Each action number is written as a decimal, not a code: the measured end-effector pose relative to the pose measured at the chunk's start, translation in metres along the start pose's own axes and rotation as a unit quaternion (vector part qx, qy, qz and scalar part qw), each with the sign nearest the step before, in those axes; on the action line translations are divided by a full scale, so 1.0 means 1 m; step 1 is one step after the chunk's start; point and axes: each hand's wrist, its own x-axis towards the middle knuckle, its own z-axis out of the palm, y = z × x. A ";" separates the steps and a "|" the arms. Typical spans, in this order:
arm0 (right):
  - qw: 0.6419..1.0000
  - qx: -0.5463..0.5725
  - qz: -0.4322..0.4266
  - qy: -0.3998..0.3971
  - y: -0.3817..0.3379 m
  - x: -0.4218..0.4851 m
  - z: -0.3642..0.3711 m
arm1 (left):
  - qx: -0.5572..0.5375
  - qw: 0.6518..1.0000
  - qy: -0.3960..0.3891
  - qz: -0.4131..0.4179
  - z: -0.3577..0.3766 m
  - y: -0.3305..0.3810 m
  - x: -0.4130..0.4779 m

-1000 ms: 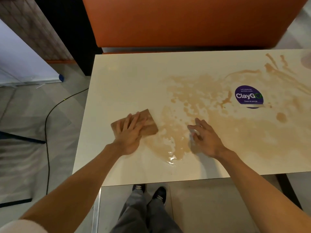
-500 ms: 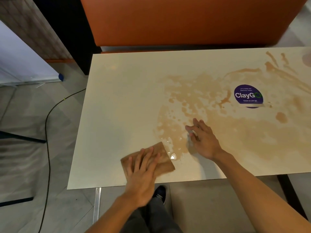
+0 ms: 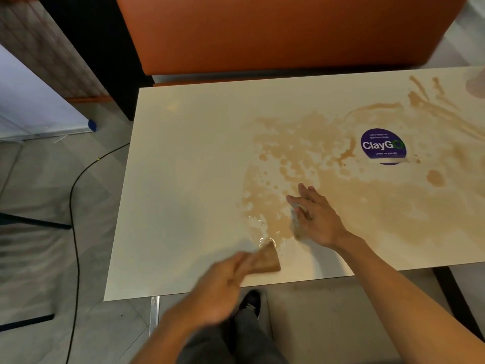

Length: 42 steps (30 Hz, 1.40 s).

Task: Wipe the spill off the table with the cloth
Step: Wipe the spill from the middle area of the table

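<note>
A wide light-brown spill [image 3: 341, 179] covers the middle and right of the cream table [image 3: 183, 166]. A brown folded cloth [image 3: 266, 260] lies near the table's front edge, at the spill's near tip. My left hand [image 3: 220, 290] is blurred with motion and holds the cloth's left end, with most of the hand over the table's edge. My right hand [image 3: 315, 214] rests flat on the wet table inside the spill, fingers spread, with a small pale thing under its fingers that I cannot identify.
A round purple "ClayGo" sticker [image 3: 383, 146] sits in the spill at the right. An orange bench seat [image 3: 288, 32] stands behind the table. A black cable [image 3: 74, 206] runs over the floor on the left. My shoe [image 3: 250, 302] shows below the front edge.
My left hand dragged the cloth from the table's left-middle toward the front edge, then a little right to the spill's near tip. My right hand stayed in place.
</note>
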 end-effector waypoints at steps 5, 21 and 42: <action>1.000 0.018 -0.001 0.003 -0.001 -0.002 -0.002 | 0.126 0.974 0.169 0.078 -0.084 0.031 0.080; 0.988 -0.113 -0.097 0.028 0.024 -0.007 0.004 | 0.410 0.903 0.103 0.083 0.010 -0.042 0.082; 0.991 -0.110 0.010 0.081 0.047 -0.036 -0.018 | 0.057 0.996 0.032 0.062 0.005 0.014 0.004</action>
